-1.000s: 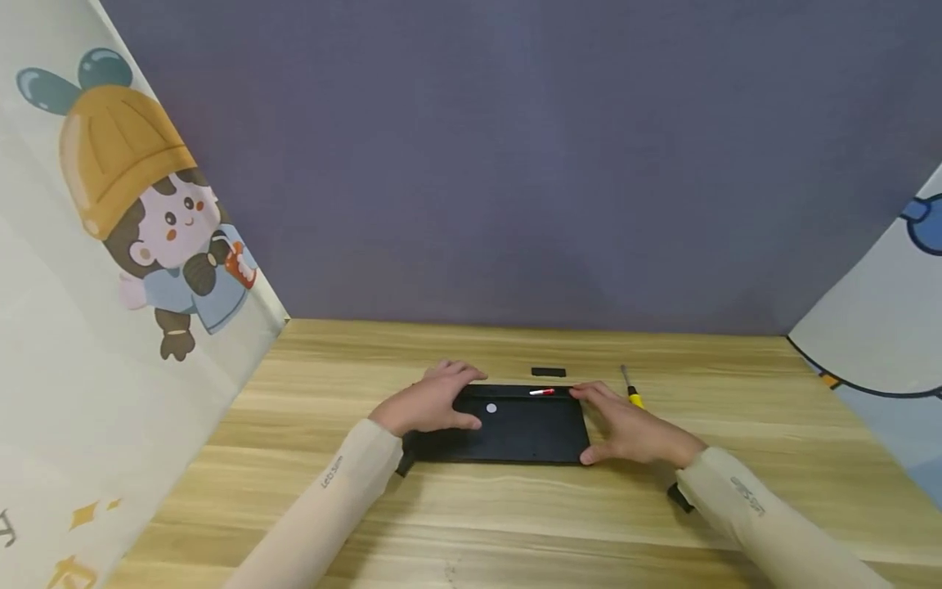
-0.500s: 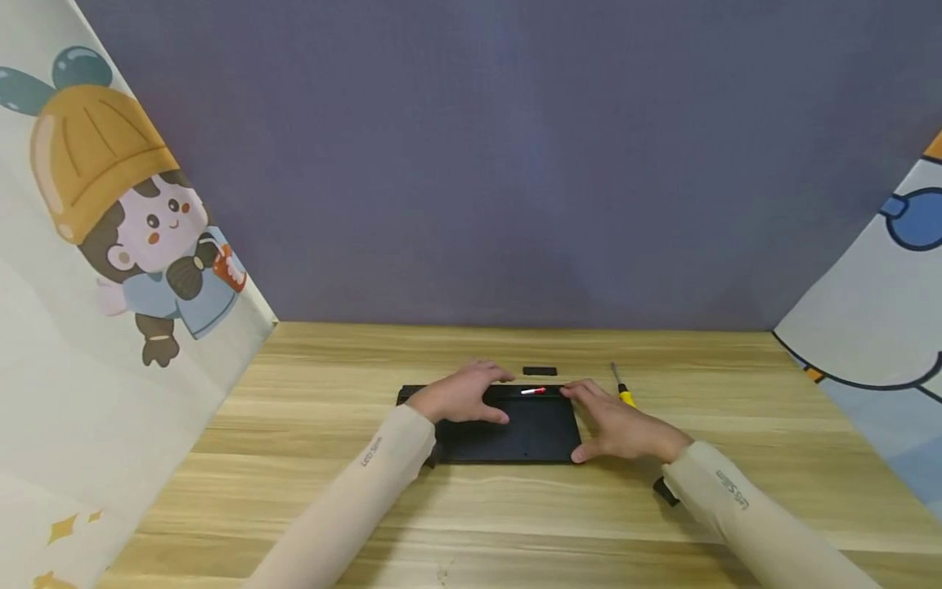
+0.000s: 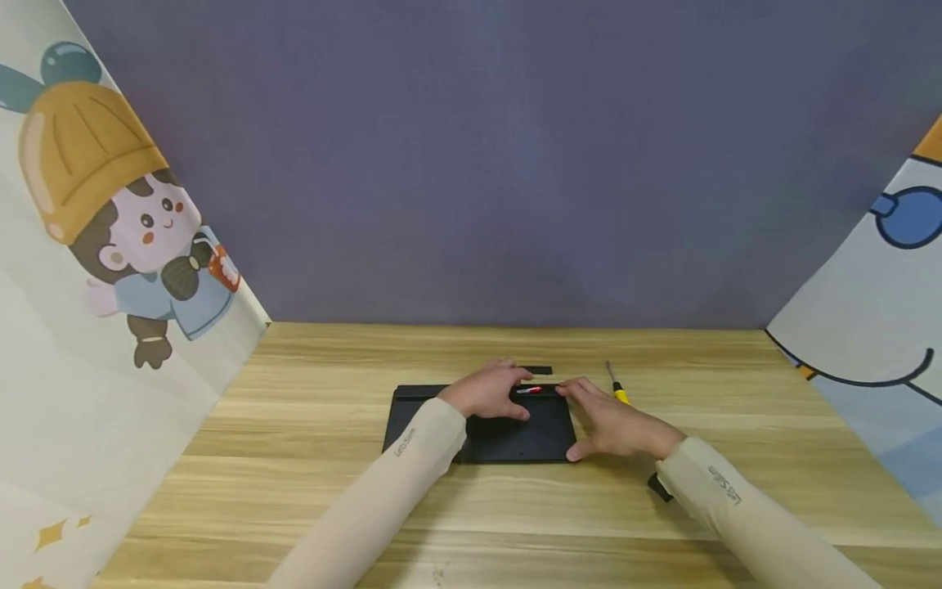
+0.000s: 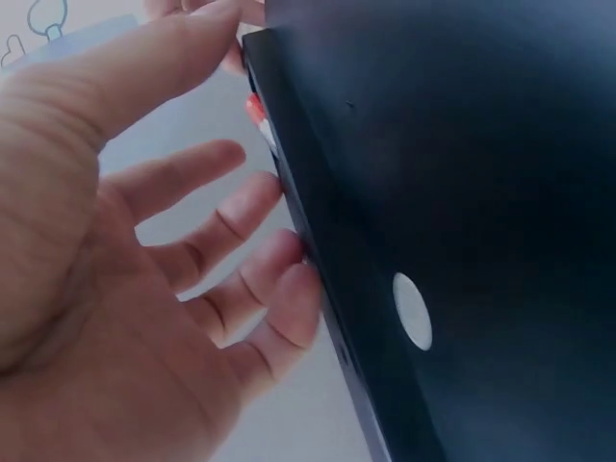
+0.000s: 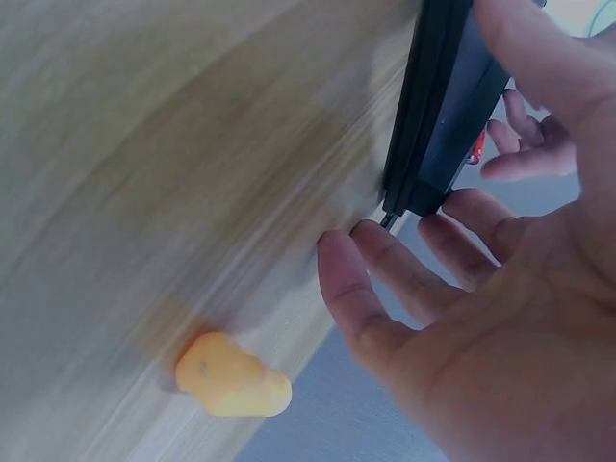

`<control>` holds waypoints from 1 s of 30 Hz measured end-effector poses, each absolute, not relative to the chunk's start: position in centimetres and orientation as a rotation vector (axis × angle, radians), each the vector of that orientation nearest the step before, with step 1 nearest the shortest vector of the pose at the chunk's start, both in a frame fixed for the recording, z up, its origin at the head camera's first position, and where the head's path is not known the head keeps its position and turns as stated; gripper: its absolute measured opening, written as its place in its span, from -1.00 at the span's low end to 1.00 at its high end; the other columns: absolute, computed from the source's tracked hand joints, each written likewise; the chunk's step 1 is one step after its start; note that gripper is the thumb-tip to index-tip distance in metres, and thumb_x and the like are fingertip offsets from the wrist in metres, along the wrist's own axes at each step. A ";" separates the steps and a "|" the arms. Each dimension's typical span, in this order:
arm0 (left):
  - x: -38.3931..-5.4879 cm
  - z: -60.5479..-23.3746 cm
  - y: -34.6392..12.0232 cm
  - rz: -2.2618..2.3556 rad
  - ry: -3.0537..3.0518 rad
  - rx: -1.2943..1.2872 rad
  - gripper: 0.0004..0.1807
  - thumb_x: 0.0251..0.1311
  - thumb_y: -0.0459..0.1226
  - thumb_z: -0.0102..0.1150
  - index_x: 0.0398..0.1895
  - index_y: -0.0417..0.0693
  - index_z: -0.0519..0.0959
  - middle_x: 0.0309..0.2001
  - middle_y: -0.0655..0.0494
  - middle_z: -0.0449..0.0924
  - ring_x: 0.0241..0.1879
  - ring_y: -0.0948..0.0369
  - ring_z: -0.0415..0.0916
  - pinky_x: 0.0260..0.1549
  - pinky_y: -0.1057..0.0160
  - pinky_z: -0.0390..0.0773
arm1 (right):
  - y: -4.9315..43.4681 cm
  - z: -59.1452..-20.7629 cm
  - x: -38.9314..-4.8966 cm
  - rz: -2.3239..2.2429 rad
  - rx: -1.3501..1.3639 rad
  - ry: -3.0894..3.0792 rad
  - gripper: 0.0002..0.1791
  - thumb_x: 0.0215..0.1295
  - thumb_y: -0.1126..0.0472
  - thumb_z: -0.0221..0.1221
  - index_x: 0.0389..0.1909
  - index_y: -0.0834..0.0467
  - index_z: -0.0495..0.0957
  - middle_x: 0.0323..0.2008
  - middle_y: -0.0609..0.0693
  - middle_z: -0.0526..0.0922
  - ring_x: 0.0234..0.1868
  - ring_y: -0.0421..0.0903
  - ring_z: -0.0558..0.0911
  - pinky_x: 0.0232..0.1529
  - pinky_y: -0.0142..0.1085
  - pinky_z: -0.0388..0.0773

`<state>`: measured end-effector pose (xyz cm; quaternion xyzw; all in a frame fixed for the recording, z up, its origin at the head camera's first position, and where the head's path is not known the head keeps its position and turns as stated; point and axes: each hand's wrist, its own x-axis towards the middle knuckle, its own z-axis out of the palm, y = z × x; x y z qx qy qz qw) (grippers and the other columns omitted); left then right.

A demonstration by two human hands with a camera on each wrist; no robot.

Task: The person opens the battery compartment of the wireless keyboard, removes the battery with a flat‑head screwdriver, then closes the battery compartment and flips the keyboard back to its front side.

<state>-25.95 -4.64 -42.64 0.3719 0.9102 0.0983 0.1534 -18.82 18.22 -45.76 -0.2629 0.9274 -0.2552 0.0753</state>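
Note:
A flat black panel, like an upturned keyboard (image 3: 486,442), lies on the table with its raised ridge at the back. In that ridge sits a small red-and-white cylinder resembling a battery (image 3: 528,390). My left hand (image 3: 489,393) hovers over the panel, fingers loosely bent at the back edge near the cylinder, holding nothing. My right hand (image 3: 618,421) holds the panel's right end, thumb at the front corner and fingertips at the back one. A white round sticker (image 4: 412,310) shows in the left wrist view; my left arm hides it from the head camera.
Behind the panel lies a small black strip (image 3: 537,370), partly covered by my left fingers. A screwdriver (image 3: 618,388) with a yellow handle lies to the right, beyond my right hand. A grey partition (image 3: 515,164) stands along the table's back edge.
My left hand has slid rightward along the panel, from its left part to beside the cylinder, uncovering the left end. My right hand keeps its place. The head view has shifted slightly.

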 end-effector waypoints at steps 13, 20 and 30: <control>-25.9 -42.8 -3.2 0.218 2.596 1.075 -0.42 0.21 -0.05 0.22 0.31 0.25 0.36 0.12 0.15 0.32 0.16 0.15 0.27 0.02 0.17 0.40 | 18.2 -45.8 -18.9 -0.774 -0.791 2.782 0.04 -0.10 -0.14 0.43 0.33 0.27 0.18 0.27 0.10 0.19 0.28 0.14 0.26 0.13 0.06 0.32; -25.9 -42.5 -3.1 0.257 2.589 1.075 -0.59 0.29 -0.17 0.15 0.20 0.25 0.42 0.16 0.16 0.31 0.20 0.12 0.26 0.01 0.15 0.41 | 18.2 -45.8 -18.9 -0.776 -0.798 2.770 0.04 -0.08 -0.15 0.41 0.34 0.24 0.16 0.27 0.10 0.18 0.29 0.13 0.25 0.14 0.05 0.30; -26.6 -42.4 -2.9 0.401 2.515 1.104 -0.66 0.33 -0.31 0.07 0.15 0.05 0.43 0.00 0.13 0.44 -0.02 0.23 0.43 -0.10 0.26 0.45 | 18.5 -46.0 -18.9 -0.784 -0.796 2.769 0.03 -0.08 -0.14 0.42 0.34 0.24 0.16 0.27 0.11 0.19 0.29 0.14 0.24 0.15 0.05 0.30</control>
